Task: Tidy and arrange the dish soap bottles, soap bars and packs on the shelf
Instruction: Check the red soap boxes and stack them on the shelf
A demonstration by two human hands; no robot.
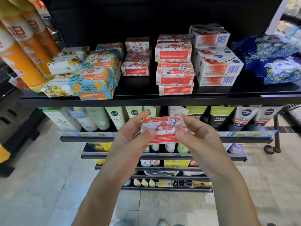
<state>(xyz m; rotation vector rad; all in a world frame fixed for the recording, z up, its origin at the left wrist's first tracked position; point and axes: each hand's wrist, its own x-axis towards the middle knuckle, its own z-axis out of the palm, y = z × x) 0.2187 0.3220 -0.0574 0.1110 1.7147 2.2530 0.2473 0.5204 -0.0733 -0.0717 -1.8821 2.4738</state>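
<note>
Thumbs in front and fingers curled behind, my left hand (130,134) and right hand (197,136) pinch the red soap bar (163,129) by its short ends. I hold it in the air, just below the front edge of the top shelf (146,99). I judge it light, stiff and boxy. Its paper wrap looks slightly slick and easy to crease, so the ends seem the safest hold. Matching red stacks (175,74) stand on the shelf above.

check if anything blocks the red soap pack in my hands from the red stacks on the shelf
Nothing visible does. The red paper-wrapped goat soap pack, in the left hand and right hand, is in open air below the black shelf edge; the red soap stacks above stand uncovered.
</note>
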